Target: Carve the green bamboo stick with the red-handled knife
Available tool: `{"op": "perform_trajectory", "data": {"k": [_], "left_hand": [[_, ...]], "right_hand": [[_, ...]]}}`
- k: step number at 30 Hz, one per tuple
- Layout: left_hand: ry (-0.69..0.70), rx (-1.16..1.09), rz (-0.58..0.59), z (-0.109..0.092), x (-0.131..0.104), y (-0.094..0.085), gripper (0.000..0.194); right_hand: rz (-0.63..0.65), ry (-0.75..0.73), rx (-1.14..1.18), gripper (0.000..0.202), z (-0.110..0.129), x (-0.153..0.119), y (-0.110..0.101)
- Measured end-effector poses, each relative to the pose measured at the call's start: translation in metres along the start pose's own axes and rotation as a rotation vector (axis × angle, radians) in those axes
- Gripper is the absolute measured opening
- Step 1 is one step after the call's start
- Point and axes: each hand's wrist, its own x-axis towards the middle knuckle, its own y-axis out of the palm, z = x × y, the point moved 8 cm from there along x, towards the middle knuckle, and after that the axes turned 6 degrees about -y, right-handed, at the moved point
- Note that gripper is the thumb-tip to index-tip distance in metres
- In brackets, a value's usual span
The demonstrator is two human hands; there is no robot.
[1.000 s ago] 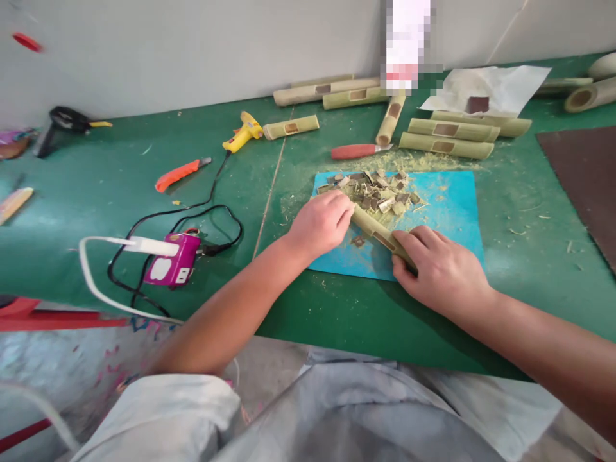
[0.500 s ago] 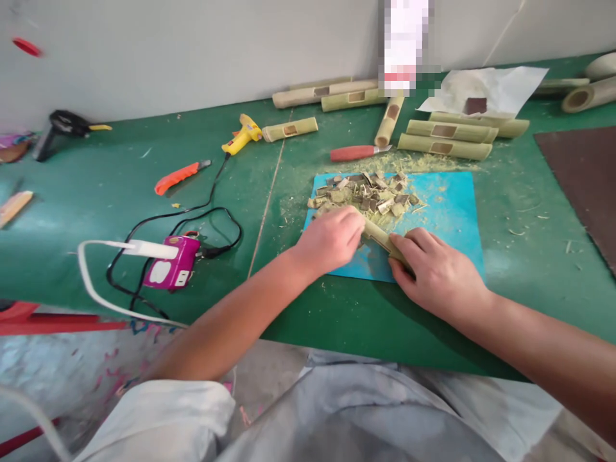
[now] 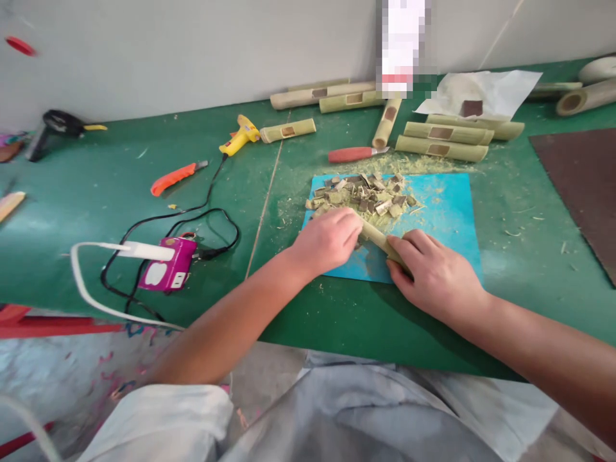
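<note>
1. Holds upper-left end of bamboo tube [image 3: 375, 233] in left hand [image 3: 328, 239]; curls fingers in close around that end and mostly hides it. Can't tell exact fingertip contact.
2. Grips lower-right end of same tube in right hand [image 3: 436, 266]; bends thumb and fingers around it, opened only about as wide as tube.
3. Keeps tube between both hands, slanted from upper left to lower right, over near part of blue sheet [image 3: 447, 221]. Can't tell whether touching sheet.
4. Just beyond tube, see heap of chips [image 3: 380, 191] on blue sheet, with pale dust around.
5. Behind sheet, note red-handled knife [image 3: 349, 154] lying on green table [image 3: 327, 314].
6. Right of knife, note cut tubes [image 3: 466, 152] side by side, showing rectangular openings; behind these, white paper [image 3: 507, 93] bearing dark square [image 3: 472, 108].
7. At far right, note brown sheet [image 3: 577, 186] lying flat.
8. On left side, note yellow glue gun [image 3: 239, 136] just beside short tube [image 3: 303, 127], plus orange cutter [image 3: 174, 179] lying nearer.
9. Closer in, note purple power block [image 3: 168, 266] with white plug [image 3: 154, 251] inserted; black cord [image 3: 218, 175] running from glue gun.
</note>
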Motion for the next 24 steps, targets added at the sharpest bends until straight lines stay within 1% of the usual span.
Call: {"op": "perform_trajectory", "data": {"k": [3,6,8,10,13,16,17,19,20,23,24], "left_hand": [[-0.025,-0.001,-0.057,0.0016,0.0010,-0.0046,0.022],[0.011,-0.027,-0.006,-0.0009,0.0025,-0.0007,0.022],[-0.014,-0.018,-0.035,0.0013,0.0032,-0.0028,0.022],[-0.038,0.006,-0.040,0.0027,0.0033,-0.0026,0.023],[0.016,-0.030,0.010,-0.0024,0.0022,0.0017,0.022],[-0.040,-0.016,-0.058,0.0015,0.0016,-0.0035,0.022],[-0.052,-0.010,-0.059,0.0019,0.0012,-0.0036,0.024],[0.007,-0.042,0.006,-0.0046,-0.0002,0.0009,0.023],[0.007,-0.048,0.004,-0.0055,-0.0008,0.0007,0.023],[-0.078,0.015,-0.067,-0.0019,-0.0020,-0.0031,0.025],[-0.068,0.030,-0.069,-0.0042,-0.0024,-0.0021,0.026]], "right_hand": [[0.001,0.005,-0.005,0.022,-0.0006,-0.0002,0.0004],[0.007,0.007,0.005,0.021,-0.0010,-0.0001,0.0013],[0.014,0.016,0.012,0.021,-0.0019,-0.0001,0.0020],[0.031,0.021,0.019,0.021,-0.0023,-0.0001,0.0034],[0.053,0.028,0.027,0.022,-0.0029,-0.0006,0.0052],[0.048,0.036,0.024,0.021,-0.0039,-0.0011,0.0047],[0.047,0.035,0.023,0.021,-0.0038,-0.0012,0.0047],[0.058,0.034,0.029,0.021,-0.0037,-0.0011,0.0058],[0.067,0.038,0.036,0.020,-0.0039,-0.0011,0.0067],[0.084,0.057,0.046,0.020,-0.0048,-0.0010,0.0084],[0.083,0.060,0.046,0.020,-0.0050,-0.0010,0.0083]]}}
